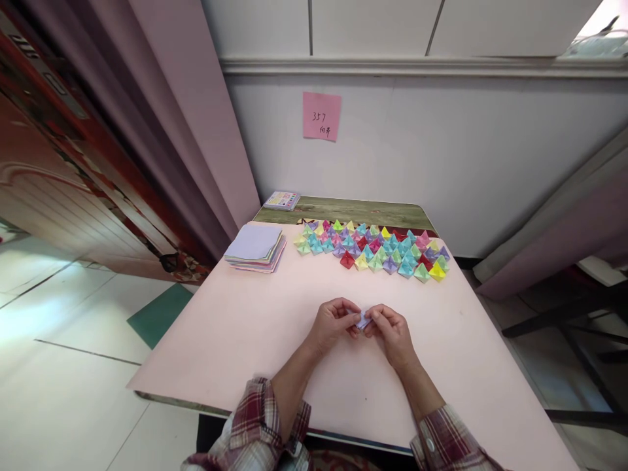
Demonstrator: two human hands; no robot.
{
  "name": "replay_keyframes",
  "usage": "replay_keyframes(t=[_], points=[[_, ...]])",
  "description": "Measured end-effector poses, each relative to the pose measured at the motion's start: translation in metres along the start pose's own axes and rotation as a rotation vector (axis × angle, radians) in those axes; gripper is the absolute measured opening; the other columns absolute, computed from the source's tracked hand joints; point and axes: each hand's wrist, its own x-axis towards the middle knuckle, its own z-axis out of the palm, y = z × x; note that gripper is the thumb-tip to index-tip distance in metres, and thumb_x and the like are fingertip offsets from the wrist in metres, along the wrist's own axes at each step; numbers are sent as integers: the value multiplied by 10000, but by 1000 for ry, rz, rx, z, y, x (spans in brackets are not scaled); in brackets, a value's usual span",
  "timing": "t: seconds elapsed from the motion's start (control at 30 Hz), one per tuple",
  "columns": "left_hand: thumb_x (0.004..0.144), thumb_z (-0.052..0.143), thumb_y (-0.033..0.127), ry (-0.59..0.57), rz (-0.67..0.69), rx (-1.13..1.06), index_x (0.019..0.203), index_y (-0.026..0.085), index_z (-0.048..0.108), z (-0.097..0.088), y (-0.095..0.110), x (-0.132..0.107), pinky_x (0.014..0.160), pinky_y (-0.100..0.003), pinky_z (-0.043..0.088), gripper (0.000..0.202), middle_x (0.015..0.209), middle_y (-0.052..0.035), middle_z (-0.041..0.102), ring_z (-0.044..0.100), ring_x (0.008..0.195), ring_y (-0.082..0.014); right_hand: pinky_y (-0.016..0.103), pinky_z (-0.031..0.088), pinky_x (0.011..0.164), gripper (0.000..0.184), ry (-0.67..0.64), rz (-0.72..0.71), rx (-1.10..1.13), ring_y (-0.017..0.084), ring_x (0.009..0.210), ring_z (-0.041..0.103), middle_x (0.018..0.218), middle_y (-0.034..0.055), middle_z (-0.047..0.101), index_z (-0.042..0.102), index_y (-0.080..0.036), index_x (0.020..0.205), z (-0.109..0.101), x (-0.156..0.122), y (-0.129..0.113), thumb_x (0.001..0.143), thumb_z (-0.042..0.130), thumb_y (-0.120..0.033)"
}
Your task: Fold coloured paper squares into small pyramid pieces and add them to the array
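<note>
Between my two hands is a small folded piece of pale lilac paper [364,320], held just above the table. My left hand [337,322] pinches its left side with thumb and fingers. On the other side, my right hand [390,329] grips it the same way. Fingers cover most of the paper, so its exact folded shape is hard to see. Beyond my hands lie several rows of small folded paper boats [377,247] in many colours. A stack of square coloured paper [255,245], lilac sheet on top, sits at the left.
A pink sheet covers the table [235,340]. At the far left corner lies a flat printed pack [282,200]. A pink note [321,116] with handwriting sticks to the wall. Lilac curtains [186,118] hang at the left, and a green square [159,315] lies on the floor.
</note>
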Motion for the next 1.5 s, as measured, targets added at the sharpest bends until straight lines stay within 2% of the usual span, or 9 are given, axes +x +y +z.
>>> replay_keyframes(t=[0.17,0.3,0.4,0.67,0.83,0.97,1.13,1.37,1.5], points=[[703,767,348,17,102,109,1062,159,579,-2,-4,1,534,-231,487,447,650,22,630,572,514,-103,235,464,510,380,108,37,-33,124,527,572,652,-19,631,615,-202,1030,9,4,0,763,730,-445],[723,748,334,79,168,193,984,162,608,-3,-5,1,570,-210,458,342,662,18,629,568,573,-99,237,440,487,346,88,69,-123,122,486,540,559,-12,606,653,-174,848,7,5,5,761,713,-503],[739,727,370,96,137,209,842,151,637,-5,-5,2,538,-213,449,258,622,7,627,545,530,-97,243,434,511,318,89,34,-191,125,498,530,554,-5,614,649,-181,776,5,4,8,777,701,-495],[769,683,352,156,171,302,698,153,614,0,-2,0,495,-200,407,223,550,26,570,500,480,-82,231,405,490,310,32,32,-205,116,489,501,535,-17,579,636,-178,777,8,2,5,786,695,-483],[736,733,340,36,115,205,874,159,615,-2,-2,1,522,-201,417,257,603,38,581,513,514,-83,231,393,495,307,102,28,-190,113,492,493,551,-17,580,623,-181,776,9,2,6,785,700,-477],[780,692,347,-77,71,168,824,133,631,-5,-4,3,544,-223,433,227,710,-29,652,548,552,-99,246,430,533,290,125,-12,-170,131,535,524,600,-1,612,630,-186,784,8,1,3,778,710,-465],[810,657,291,-19,123,155,841,132,666,-6,-5,4,608,-219,443,162,738,-21,644,535,608,-92,258,469,586,304,46,-27,-153,143,579,560,618,4,616,658,-183,809,6,0,-6,861,607,-478],[827,633,310,-23,109,158,851,138,658,-6,-7,5,522,-216,440,176,601,11,598,528,507,-94,237,467,526,303,54,44,-136,123,514,563,583,0,631,662,-177,783,5,2,-4,806,683,-478],[818,645,321,-16,95,128,878,136,665,-6,-8,5,573,-249,504,195,622,-9,633,593,549,-125,234,467,508,326,53,72,-121,118,501,560,585,7,639,669,-168,761,6,2,-3,795,689,-492]])
